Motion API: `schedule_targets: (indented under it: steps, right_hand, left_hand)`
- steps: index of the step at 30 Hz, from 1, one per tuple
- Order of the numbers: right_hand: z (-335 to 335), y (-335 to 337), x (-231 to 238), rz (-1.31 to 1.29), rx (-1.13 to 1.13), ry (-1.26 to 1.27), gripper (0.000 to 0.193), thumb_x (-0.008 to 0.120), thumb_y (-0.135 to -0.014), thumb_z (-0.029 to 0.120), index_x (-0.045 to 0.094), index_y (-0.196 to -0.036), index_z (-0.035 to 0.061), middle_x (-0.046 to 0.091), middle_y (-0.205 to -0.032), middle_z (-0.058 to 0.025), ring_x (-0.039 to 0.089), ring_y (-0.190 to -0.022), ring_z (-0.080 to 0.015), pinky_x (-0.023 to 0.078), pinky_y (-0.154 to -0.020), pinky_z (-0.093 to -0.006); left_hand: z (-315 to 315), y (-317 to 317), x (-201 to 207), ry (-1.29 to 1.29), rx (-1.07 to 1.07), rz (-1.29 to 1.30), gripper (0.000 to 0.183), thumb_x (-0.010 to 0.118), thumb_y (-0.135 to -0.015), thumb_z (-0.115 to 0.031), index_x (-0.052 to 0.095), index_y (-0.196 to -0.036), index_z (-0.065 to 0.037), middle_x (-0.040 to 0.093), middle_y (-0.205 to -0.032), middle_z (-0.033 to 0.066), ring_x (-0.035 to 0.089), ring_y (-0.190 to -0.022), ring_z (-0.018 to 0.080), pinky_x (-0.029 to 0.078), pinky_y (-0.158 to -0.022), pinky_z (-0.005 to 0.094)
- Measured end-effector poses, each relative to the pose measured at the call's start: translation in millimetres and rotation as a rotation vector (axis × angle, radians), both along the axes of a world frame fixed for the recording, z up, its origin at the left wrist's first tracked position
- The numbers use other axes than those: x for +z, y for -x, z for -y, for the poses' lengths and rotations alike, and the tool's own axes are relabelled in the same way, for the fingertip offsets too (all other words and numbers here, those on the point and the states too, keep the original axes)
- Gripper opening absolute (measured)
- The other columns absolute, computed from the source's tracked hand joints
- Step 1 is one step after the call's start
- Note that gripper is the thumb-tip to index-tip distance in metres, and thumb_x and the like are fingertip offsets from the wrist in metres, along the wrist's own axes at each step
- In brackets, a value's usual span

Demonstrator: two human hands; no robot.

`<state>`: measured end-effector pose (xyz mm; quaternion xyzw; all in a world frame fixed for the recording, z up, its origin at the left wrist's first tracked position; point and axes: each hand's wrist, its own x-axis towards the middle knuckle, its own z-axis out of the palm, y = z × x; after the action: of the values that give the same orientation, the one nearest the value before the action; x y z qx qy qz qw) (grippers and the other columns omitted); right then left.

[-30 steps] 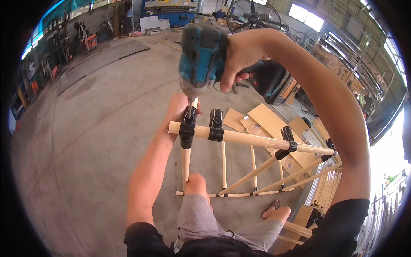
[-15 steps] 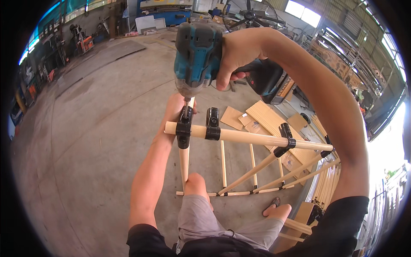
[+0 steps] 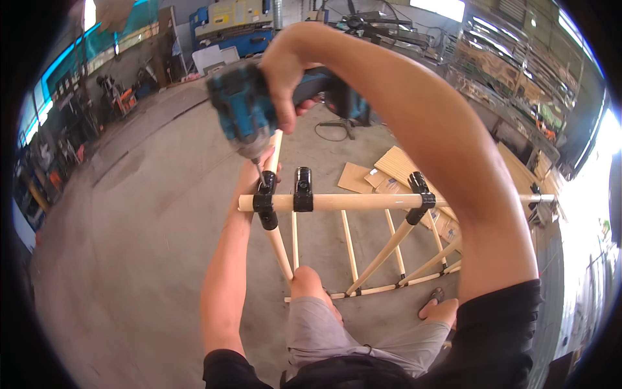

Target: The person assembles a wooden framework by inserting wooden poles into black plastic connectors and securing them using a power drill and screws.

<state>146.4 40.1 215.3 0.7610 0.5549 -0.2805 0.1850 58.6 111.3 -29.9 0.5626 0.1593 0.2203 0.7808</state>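
Observation:
My right hand grips a teal and black cordless drill, its body tilted to the left. The bit points down and its tip meets a black pipe joint near the left end of a beige horizontal pipe. Just behind that joint, my left hand is closed around a beige pipe that runs through it; most of its fingers are hidden. A second black joint, its socket upright, sits close by on the horizontal pipe. Farther right is another black joint with a slanting pipe.
Lower beige pipes of the frame run beside my legs. Flat cardboard lies on the concrete floor beyond. Metal racks stand at the right, a blue and yellow machine at the back.
The drill has leaned over and shifted left in the picture, with its bit still at the joint. The view has swung, showing more of the back wall. Both hands keep their holds.

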Motion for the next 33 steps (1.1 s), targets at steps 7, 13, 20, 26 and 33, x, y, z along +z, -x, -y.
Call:
schedule_targets:
  steps: [7,13,20,26,33]
  right_hand:
    - [44.2,18.2,2.7,-0.005,0.014,-0.148,0.019,0.083,-0.073,0.018,0.068,-0.082,0.0109,0.061,-0.067,-0.0008,0.058,-0.062,-0.0131,0.048,-0.062,-0.0293]
    - [24.4,10.6,1.8,0.071,0.033,-0.105,0.029,0.087,-0.067,0.024,0.073,-0.09,0.0123,0.066,-0.078,-0.0015,0.061,-0.073,-0.0143,0.05,-0.068,-0.0327]
    - [86.2,27.5,48.5,-0.099,0.118,-0.516,0.018,0.083,-0.072,0.024,0.07,-0.078,0.0135,0.061,-0.069,0.0028,0.054,-0.059,-0.0094,0.047,-0.062,-0.0286]
    - [307.6,-8.4,-31.7,-0.377,-0.233,-0.984,0.024,0.083,-0.073,0.023,0.069,-0.086,0.0075,0.064,-0.074,0.0011,0.057,-0.056,-0.0099,0.05,-0.06,-0.0277]
    - [647.3,79.1,-244.6,0.261,-1.465,-1.55,0.031,0.082,-0.076,0.025,0.067,-0.092,0.0029,0.064,-0.077,0.0014,0.057,-0.06,-0.007,0.048,-0.055,-0.0267]
  left_hand:
    - [-5.8,41.7,33.6,-0.151,-0.156,-0.212,0.043,0.07,-0.086,-0.04,0.062,-0.104,-0.001,0.061,-0.072,0.004,0.056,-0.055,0.0088,0.044,-0.049,0.0233]
    - [-20.1,31.2,10.9,-0.213,-0.124,-0.26,0.044,0.071,-0.086,-0.038,0.064,-0.104,0.001,0.062,-0.072,0.0049,0.061,-0.06,0.0136,0.051,-0.056,0.027]
    - [-42.2,56.9,22.7,-0.299,-0.141,-0.271,0.037,0.068,-0.089,-0.03,0.066,-0.106,0.003,0.068,-0.088,0.0109,0.067,-0.075,0.0172,0.055,-0.066,0.0296]
    - [20.4,114.3,63.3,-0.848,0.323,-0.158,0.045,0.059,-0.095,-0.031,0.056,-0.126,0.001,0.064,-0.111,0.0131,0.061,-0.103,0.0203,0.047,-0.091,0.0319]
    - [252.6,59.9,23.7,-0.733,-0.813,0.186,0.04,0.063,-0.093,-0.018,0.054,-0.12,0.01,0.068,-0.091,0.0219,0.067,-0.079,0.0284,0.056,-0.067,0.0383]
